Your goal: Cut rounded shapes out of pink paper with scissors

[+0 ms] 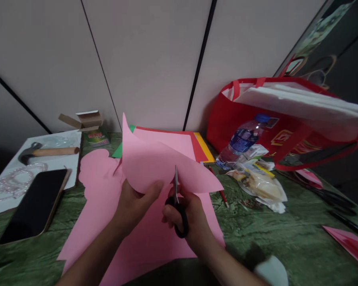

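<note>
My left hand (140, 200) grips the lower edge of a curved sheet of pink paper (155, 159), thumb on the near face. In my right hand (191, 214) is a pair of scissors (176, 202) with black handles, my fingers through the loops. Their blades point up and away, and the paper lies at the blades, with a cut edge beside them. The raised sheet bends upward at its left corner. Beneath both hands lie more pink sheets (155, 238), one with a scalloped outline at the left.
Left are a phone (35, 206), a hammer (53, 151), clear beads (14, 182) and a small open box (95, 133). Coloured paper (203, 149) lies behind. Right are a red pencil (223, 196), a water bottle (241, 139), crumpled packaging (262, 182) and a red bag (226, 115).
</note>
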The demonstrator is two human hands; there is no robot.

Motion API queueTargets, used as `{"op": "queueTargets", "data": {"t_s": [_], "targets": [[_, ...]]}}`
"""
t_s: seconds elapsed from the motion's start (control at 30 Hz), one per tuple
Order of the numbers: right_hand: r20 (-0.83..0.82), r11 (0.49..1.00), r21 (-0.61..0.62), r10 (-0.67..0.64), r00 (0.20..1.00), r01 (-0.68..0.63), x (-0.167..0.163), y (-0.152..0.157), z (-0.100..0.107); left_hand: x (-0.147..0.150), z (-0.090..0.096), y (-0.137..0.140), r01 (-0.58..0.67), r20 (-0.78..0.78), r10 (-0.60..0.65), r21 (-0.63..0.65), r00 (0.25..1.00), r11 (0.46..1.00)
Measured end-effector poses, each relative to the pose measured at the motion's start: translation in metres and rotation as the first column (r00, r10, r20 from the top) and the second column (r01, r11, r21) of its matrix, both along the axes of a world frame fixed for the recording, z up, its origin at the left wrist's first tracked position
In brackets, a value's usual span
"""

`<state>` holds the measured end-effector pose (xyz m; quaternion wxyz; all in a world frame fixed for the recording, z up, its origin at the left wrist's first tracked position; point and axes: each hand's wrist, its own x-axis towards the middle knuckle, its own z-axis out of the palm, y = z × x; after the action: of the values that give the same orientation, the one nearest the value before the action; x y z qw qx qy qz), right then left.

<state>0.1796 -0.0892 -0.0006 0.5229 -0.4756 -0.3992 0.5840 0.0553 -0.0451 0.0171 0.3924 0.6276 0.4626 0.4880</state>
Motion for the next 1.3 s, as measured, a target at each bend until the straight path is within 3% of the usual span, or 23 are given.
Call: {"op": "queueTargets", "data": {"t_s": [0.3,0.47,0.73,1.3], "targets": [[-0.086,0.999,-0.010,0.033,0.996,-0.034,-0.004,0.000,-0.012,0.010,0.011,-0.009,-0.074,0.034,0.081,-0.176,0.996,0.982],[-0.152,1.000,0.026,-0.005,0.988,0.009,0.000,0.002,-0.011,0.013,0.020,-0.014,-0.006,0.084,0.019,-0.153,0.996,0.988],[-0.152,1.000,0.003,-0.020,0.988,0.020,0.001,0.002,-0.008,0.003,0.014,-0.005,0.106,0.006,-0.106,-0.131,0.994,0.986],[-0.027,0.999,-0.006,-0.041,0.999,0.041,0.000,0.003,-0.006,0.004,0.020,-0.008,0.087,-0.003,-0.088,-0.141,0.996,0.986]]}}
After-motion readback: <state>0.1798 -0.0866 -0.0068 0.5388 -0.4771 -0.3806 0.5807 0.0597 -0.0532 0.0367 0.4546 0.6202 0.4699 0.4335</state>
